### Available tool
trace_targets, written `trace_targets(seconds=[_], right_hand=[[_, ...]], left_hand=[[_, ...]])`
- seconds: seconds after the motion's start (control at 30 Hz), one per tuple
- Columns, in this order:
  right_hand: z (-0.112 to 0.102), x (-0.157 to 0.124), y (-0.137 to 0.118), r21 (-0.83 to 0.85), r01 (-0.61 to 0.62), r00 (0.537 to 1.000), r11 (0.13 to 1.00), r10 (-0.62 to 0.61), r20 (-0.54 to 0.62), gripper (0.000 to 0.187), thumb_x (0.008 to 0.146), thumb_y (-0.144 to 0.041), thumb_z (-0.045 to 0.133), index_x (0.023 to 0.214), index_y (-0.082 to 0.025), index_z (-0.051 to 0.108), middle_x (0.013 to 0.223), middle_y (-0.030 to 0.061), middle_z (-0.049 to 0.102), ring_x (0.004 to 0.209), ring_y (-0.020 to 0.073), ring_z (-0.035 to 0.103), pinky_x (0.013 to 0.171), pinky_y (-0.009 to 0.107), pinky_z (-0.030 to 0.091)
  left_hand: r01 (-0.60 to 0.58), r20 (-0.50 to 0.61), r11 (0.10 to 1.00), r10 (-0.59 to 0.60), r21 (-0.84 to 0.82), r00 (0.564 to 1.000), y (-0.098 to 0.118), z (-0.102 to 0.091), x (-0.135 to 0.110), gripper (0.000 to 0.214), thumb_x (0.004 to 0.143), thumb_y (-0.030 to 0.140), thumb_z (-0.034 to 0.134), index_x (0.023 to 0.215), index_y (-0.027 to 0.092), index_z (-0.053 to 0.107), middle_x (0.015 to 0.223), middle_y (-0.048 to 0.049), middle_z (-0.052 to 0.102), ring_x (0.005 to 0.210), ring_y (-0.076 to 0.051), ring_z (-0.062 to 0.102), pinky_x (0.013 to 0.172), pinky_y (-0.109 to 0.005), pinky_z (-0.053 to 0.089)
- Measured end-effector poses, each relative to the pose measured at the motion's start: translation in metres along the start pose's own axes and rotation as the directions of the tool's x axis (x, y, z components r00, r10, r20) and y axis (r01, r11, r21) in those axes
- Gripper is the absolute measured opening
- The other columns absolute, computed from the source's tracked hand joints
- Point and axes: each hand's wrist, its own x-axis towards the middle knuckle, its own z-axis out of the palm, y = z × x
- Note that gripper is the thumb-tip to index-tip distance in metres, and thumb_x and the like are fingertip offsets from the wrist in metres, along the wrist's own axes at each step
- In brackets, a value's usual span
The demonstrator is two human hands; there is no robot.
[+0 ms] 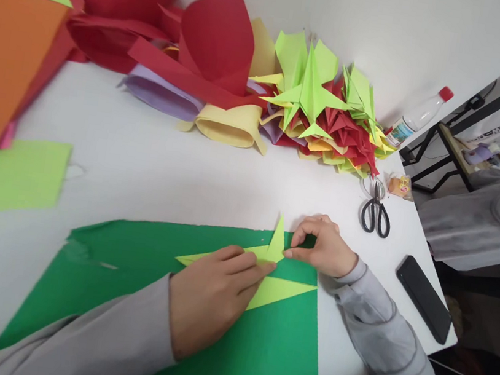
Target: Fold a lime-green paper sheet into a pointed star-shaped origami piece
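Observation:
A folded light-green paper with several pointed arms lies on a dark green sheet. One narrow point of it stands out toward the far edge of the sheet. My left hand rests across its middle, fingers bent and close together, the index finger stretched along a fold, holding it down. At the paper's right edge, beside the base of that narrow point, my right hand is closed in a pinch, thumb and index fingertip at the paper. The left thumb and part of the paper are hidden under my left hand.
Folded paper stars are heaped by the wall, beside curled red sheets. Orange sheets lie at left. Scissors, a black phone and a bottle are on the right. Another person's grey sleeve shows beyond the table.

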Motion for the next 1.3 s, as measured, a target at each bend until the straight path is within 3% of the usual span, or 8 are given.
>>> trace_targets(seconds=[0.2,0.47,0.87,1.07,1.3], right_hand=[[0.005,-0.001,-0.007,-0.099,-0.068,0.997,0.993,0.065,-0.031,0.024,0.058,-0.022,0.086,0.058,-0.021,0.062,0.074,-0.0026,0.063,0.092,0.0227,0.049,0.085,0.039,0.03],[0.009,-0.002,-0.002,-0.071,-0.044,0.998,0.997,0.041,-0.056,0.025,0.058,-0.023,0.086,0.058,-0.021,0.062,0.075,-0.0029,0.063,0.092,0.0222,0.049,0.085,0.038,0.031],[0.014,-0.007,-0.011,-0.143,-0.045,0.998,0.989,0.037,-0.06,0.03,0.058,-0.037,0.086,0.061,-0.021,0.061,0.08,-0.0001,0.058,0.101,0.0264,0.044,0.086,0.041,0.029],[0.011,-0.001,-0.011,-0.065,-0.047,0.999,0.997,0.047,-0.003,0.03,0.055,-0.027,0.089,0.059,-0.02,0.059,0.078,-0.0022,0.06,0.099,0.0241,0.046,0.087,0.04,0.03],[0.011,0.003,0.002,-0.022,0.018,0.998,1.0,-0.019,-0.058,0.03,0.054,-0.019,0.088,0.056,-0.019,0.058,0.072,-0.0025,0.062,0.089,0.022,0.051,0.083,0.038,0.033]], left_hand=[[0.01,0.003,1.0,-0.01,0.007,1.0,0.001,-0.001,0.003,0.022,0.082,0.007,0.051,0.085,0.013,0.071,0.109,-0.0084,0.069,0.081,-0.02,0.053,0.075,-0.037,0.044],[0.021,-0.1,0.997,-0.028,-0.074,0.995,-0.002,-0.003,0.005,0.026,0.087,0.013,0.048,0.076,0.015,0.071,0.092,-0.0082,0.071,0.073,-0.018,0.051,0.069,-0.037,0.044],[-0.007,-0.051,1.0,0.006,-0.021,0.999,0.0,-0.003,0.004,0.016,0.083,0.011,0.054,0.075,0.014,0.067,0.096,-0.0078,0.07,0.075,-0.019,0.051,0.072,-0.036,0.04],[0.036,-0.046,0.998,-0.038,-0.047,0.998,0.001,-0.001,0.003,0.021,0.087,0.013,0.05,0.073,0.015,0.066,0.089,-0.0073,0.069,0.073,-0.018,0.051,0.069,-0.036,0.038],[0.04,-0.053,0.995,-0.045,-0.087,0.998,-0.002,-0.002,0.004,0.024,0.088,0.013,0.047,0.074,0.015,0.066,0.091,-0.0062,0.069,0.072,-0.018,0.05,0.066,-0.037,0.037]])
